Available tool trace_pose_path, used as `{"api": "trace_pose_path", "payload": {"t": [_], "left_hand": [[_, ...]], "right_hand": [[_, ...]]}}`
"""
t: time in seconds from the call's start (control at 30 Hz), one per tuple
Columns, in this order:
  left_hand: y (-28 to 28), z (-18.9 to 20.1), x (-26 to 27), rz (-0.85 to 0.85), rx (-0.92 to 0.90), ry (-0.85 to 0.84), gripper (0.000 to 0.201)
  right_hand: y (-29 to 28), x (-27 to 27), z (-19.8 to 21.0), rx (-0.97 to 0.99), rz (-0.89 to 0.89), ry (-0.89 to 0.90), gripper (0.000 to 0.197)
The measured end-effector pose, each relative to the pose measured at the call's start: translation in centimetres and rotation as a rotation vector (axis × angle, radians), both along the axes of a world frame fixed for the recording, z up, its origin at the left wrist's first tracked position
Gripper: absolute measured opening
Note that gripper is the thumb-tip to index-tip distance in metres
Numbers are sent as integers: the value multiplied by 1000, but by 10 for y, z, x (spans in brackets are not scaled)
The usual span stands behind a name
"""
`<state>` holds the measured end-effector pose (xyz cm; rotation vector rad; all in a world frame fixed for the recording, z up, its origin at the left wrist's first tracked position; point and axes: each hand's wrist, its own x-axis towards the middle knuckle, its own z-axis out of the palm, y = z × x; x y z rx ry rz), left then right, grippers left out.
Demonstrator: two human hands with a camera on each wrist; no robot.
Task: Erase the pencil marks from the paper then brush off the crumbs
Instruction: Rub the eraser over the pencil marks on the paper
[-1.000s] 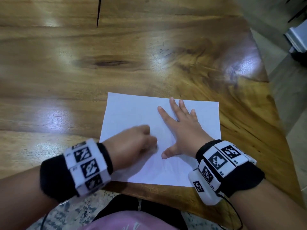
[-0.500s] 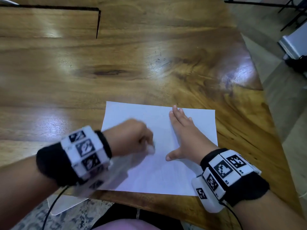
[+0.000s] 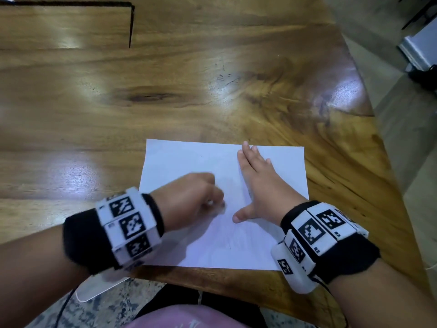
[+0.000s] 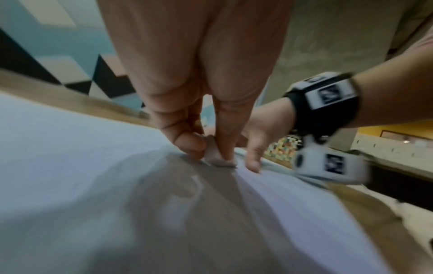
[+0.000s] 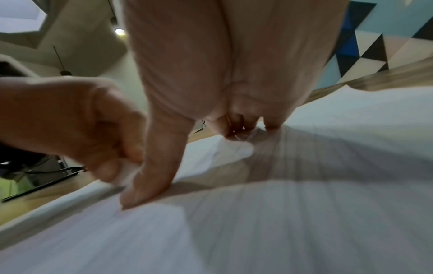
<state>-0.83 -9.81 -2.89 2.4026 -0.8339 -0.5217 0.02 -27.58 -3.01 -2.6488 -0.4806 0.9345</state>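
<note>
White paper [image 3: 179,162] at the bench's [image 3: 212,91] near edge, left hand [image 3: 189,197] at 9 o'clock of its centre, fingers [image 4: 187,142] pinching a small eraser [image 4: 216,157] against the sheet, right hand [image 3: 260,185] at 2 o'clock, flat, fingers straight, pressing the paper down.

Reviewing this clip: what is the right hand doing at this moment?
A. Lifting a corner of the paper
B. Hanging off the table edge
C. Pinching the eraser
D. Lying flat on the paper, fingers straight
D: in the head view the right hand lies flat on the paper with fingers straight, while the left hand pinches the eraser.
</note>
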Motion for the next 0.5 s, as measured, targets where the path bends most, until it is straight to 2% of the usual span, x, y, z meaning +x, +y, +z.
{"api": "trace_pose_path", "payload": {"t": [0.07,0.1,0.17,0.27,0.33,0.4,0.43,0.5], "left_hand": [[5,0,-2,-33,37,78,15],[2,0,7,-33,47,61,14],[-9,1,34,58,68,-26,17],[-23,0,60,204,101,-68,18],[-20,-4,46,184,82,-61,16],[-9,-9,13,109,5,-71,26],[-4,-8,-4,74,-12,-35,29],[4,-8,-23,47,-14,72,20]], "right_hand": [[1,-1,0,-7,3,-4,133],[2,-1,0,-15,6,-6,133],[3,-2,0,-29,6,-10,134],[4,-2,0,-36,4,-10,135],[3,-1,-1,-30,2,-11,135],[2,-1,-1,-17,-3,-3,135],[2,-1,-1,-13,-3,1,135],[2,-1,0,-10,-5,5,134]]}}
